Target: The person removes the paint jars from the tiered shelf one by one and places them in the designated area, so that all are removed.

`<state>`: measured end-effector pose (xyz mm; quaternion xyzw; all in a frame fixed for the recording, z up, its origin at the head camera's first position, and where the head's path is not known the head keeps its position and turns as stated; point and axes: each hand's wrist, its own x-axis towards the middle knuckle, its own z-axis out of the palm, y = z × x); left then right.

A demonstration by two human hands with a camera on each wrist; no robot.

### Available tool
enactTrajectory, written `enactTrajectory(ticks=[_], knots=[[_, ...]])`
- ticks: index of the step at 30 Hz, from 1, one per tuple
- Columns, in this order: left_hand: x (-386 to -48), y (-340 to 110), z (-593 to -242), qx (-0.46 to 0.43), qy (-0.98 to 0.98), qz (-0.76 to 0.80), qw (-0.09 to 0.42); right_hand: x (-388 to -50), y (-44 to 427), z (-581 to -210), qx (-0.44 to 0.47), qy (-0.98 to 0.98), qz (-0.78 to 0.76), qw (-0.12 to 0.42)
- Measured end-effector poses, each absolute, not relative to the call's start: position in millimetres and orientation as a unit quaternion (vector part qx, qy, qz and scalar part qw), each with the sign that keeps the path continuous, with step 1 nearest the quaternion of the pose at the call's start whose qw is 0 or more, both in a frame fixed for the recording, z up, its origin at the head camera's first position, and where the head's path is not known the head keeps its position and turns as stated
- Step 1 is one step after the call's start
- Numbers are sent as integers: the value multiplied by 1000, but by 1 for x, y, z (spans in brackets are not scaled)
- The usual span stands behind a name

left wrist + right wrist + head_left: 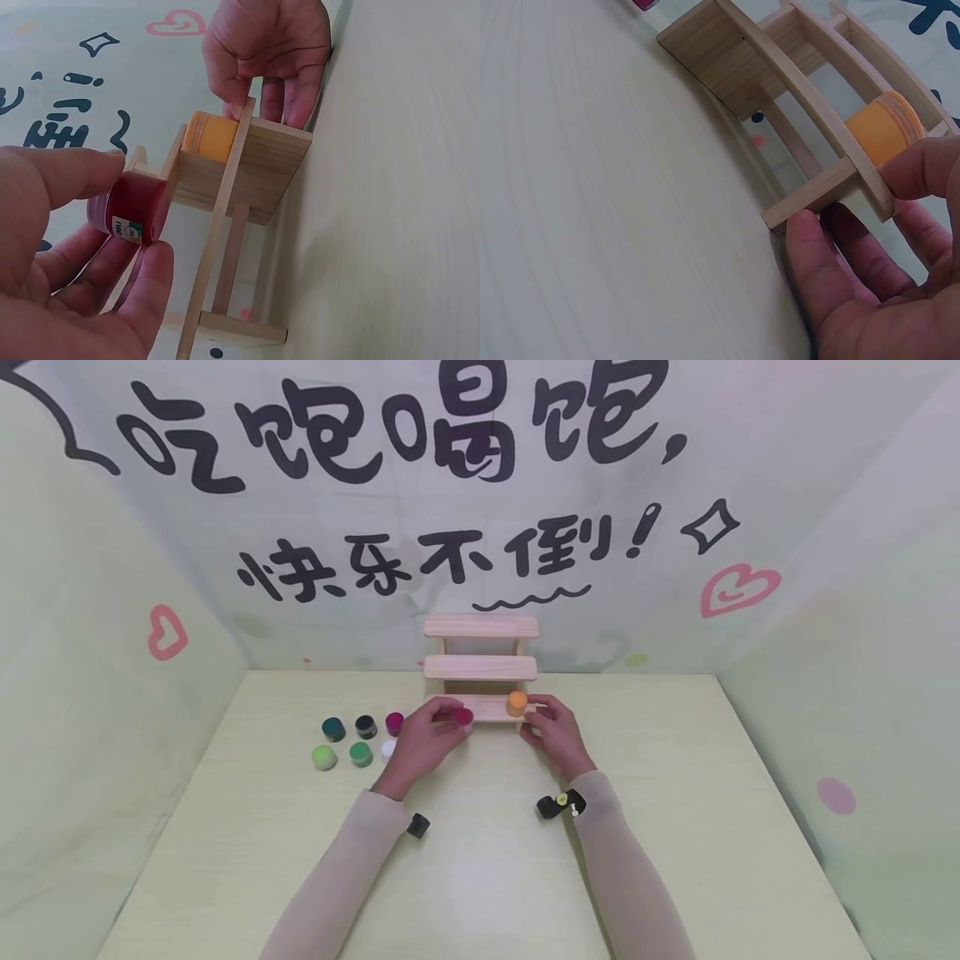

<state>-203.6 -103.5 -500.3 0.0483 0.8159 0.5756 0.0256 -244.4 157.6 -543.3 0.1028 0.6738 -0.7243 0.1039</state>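
Observation:
A three-step wooden stand [480, 667] is set against the back wall. My left hand [420, 743] pinches a small dark red paint jar [146, 206] between thumb and fingers, near the left part of the lowest step. On the right end of that step sits an orange jar [517, 703]. With the thumb on the step beside the orange jar and the fingers at the side leg, my right hand [885, 262] grips the stand's right end. In the left wrist view, a white label shows on the red jar.
Several more jars stand on the table left of the stand: dark teal [333, 729], black [366, 727], magenta [394, 722], light green [324, 757], green [361, 754] and a white one [388, 750] partly behind my left hand. A printed cloth [600, 618] hangs behind the table.

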Motion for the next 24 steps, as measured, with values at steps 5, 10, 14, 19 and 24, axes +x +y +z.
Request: enactTrajectory(ticks=[5, 10, 14, 19, 24], knots=[[-196, -114, -498, 45, 819, 571, 30, -244, 158, -544, 103, 673, -725, 106], [-187, -124, -495, 43, 820, 569, 32, -245, 158, -545, 101, 672, -726, 106], [-181, -133, -493, 37, 825, 563, 38, -245, 158, -544, 101, 670, -728, 105], [-174, -145, -491, 31, 824, 565, 41, -244, 158, -543, 104, 663, -734, 106], [-168, -159, -490, 33, 819, 572, 41, -245, 158, -543, 101, 670, -728, 107]])
